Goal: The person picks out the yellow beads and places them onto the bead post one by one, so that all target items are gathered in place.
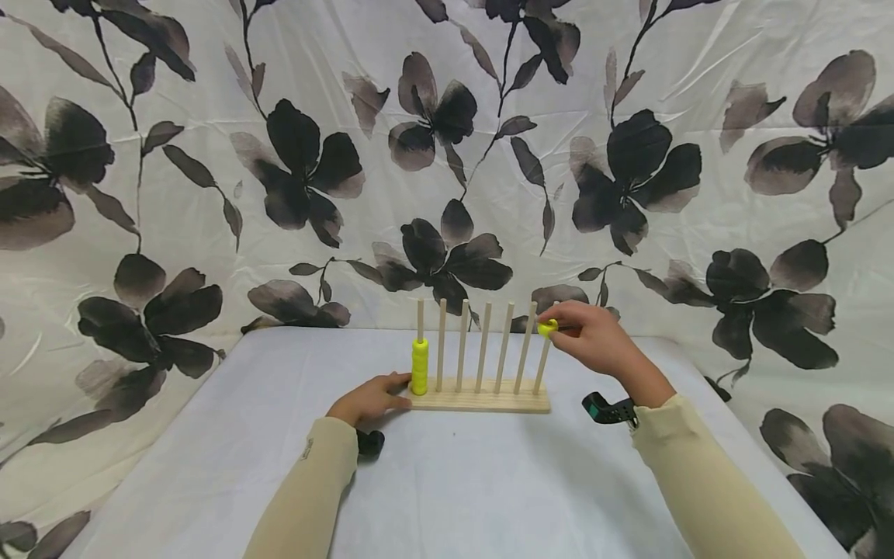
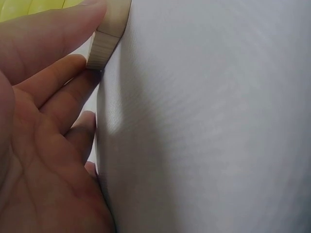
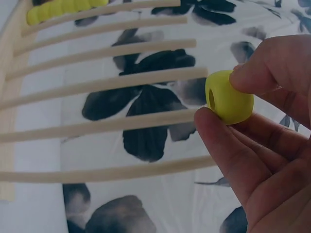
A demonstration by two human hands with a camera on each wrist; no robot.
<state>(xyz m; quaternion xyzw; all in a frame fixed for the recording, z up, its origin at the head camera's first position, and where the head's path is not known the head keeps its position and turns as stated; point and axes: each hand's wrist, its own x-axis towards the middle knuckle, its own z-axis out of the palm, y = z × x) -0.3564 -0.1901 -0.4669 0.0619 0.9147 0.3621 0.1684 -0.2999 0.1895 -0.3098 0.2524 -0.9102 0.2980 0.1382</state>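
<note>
A wooden peg stand (image 1: 482, 401) with a row of several upright pegs stands on the table. Several yellow beads (image 1: 419, 369) are stacked on its leftmost peg, whose top stays bare. My left hand (image 1: 370, 397) holds the left end of the base, thumb at the front; the left wrist view shows the fingers at the base's end (image 2: 103, 48). Up near the tops of the rightmost pegs, my right hand (image 1: 594, 335) pinches one yellow bead (image 3: 233, 99) between thumb and fingers. The bead's hole faces the pegs; whether it touches a peg I cannot tell.
A white cloth (image 1: 447, 481) covers the table. Behind it hangs a pale curtain (image 1: 531, 256) with dark flowers. Each wrist wears a black band, such as the right wristband (image 1: 608, 409).
</note>
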